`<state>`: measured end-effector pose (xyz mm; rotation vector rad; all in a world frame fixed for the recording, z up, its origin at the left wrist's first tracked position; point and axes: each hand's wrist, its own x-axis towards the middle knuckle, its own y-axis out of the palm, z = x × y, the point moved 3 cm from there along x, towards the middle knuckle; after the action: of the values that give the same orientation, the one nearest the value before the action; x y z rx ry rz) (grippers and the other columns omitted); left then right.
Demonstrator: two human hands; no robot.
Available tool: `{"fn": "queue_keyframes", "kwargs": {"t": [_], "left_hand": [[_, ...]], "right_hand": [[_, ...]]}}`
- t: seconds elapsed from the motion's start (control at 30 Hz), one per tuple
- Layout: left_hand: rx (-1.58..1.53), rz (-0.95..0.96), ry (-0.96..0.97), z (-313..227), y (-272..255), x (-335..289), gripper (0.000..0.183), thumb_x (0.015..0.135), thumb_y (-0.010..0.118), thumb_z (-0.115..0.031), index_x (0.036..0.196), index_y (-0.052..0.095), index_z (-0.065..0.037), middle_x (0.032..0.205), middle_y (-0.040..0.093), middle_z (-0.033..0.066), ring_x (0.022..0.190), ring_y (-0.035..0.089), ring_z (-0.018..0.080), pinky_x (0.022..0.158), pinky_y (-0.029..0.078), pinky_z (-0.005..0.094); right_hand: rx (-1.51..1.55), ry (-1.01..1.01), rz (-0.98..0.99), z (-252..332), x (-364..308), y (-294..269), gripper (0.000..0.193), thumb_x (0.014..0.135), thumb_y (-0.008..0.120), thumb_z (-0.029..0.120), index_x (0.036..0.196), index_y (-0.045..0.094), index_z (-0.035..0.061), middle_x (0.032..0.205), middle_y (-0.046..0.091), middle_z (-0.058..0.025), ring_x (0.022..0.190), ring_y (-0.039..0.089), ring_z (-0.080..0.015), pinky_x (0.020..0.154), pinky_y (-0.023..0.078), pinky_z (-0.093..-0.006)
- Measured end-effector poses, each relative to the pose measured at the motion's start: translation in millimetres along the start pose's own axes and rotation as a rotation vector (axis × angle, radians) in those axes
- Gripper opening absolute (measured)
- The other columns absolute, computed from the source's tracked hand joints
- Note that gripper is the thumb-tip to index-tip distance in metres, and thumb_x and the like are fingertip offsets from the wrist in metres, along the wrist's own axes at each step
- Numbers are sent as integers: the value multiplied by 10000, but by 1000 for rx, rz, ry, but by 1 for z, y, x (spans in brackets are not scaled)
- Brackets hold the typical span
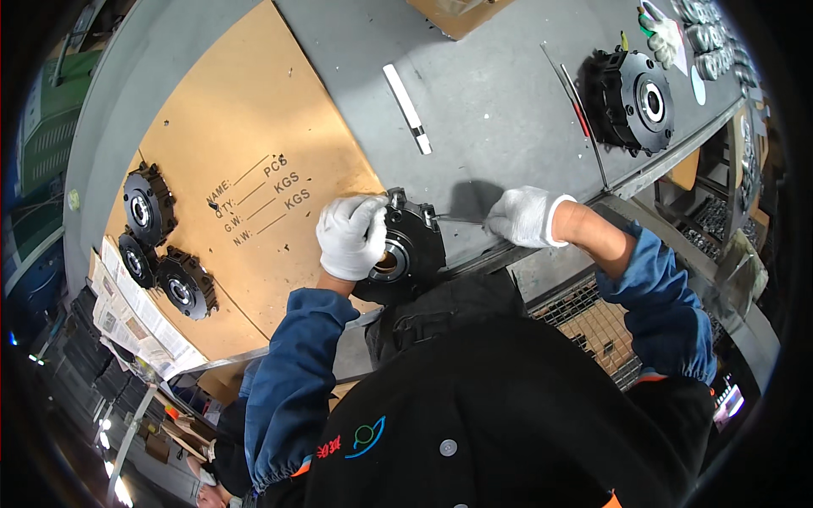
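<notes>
A black round metal part (421, 245) with a bored centre and lugs on its rim lies at the table's near edge. My left hand (351, 237), in a white glove, is closed on its left side. In its white glove, my right hand (525, 217) is closed around a thin dark rod-like tool (461, 219). The tool reaches left to a lug on the part's upper right rim. Its handle is hidden in my fingers, so its exact kind does not show.
A flat cardboard sheet (246, 127) covers the left tabletop, with several similar black parts (149, 206) on it. A white marker-like tube (406, 110) lies ahead. Far right are another black part (631, 102), thin rods (576, 106) and a glove (665, 38).
</notes>
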<state>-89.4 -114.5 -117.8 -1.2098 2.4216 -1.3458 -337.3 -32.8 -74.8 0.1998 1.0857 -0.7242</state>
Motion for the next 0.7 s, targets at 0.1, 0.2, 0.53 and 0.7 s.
{"fn": "queue_keyframes", "kwargs": {"t": [0.1,0.2,0.53,0.7], "left_hand": [[-6,-10,12,-2,-1,0,277,698,684,30,931,652,-115,868,645,30,761,610,246,688,467,365],[9,-2,1,-2,-2,-1,281,698,685,28,936,653,-118,871,642,28,769,610,245,694,467,363],[20,-26,7,1,3,-4,246,696,694,-11,904,663,-138,845,632,17,766,604,236,697,467,364],[60,-84,23,-4,2,2,195,711,690,-37,875,667,-141,816,627,13,742,602,233,680,475,366]], "right_hand": [[2,-41,-8,-2,6,2,334,867,495,273,960,710,36,938,666,-233,929,627,-393,851,483,-415],[-41,-8,17,9,6,-1,323,862,507,272,940,709,32,931,665,-238,924,631,-389,841,488,-424],[-356,88,-58,32,0,37,218,773,586,104,941,721,71,942,692,-202,912,678,-360,774,553,-435],[-216,-164,-231,-17,19,57,211,804,559,200,887,696,63,869,685,-175,805,670,-367,722,536,-421]]}}
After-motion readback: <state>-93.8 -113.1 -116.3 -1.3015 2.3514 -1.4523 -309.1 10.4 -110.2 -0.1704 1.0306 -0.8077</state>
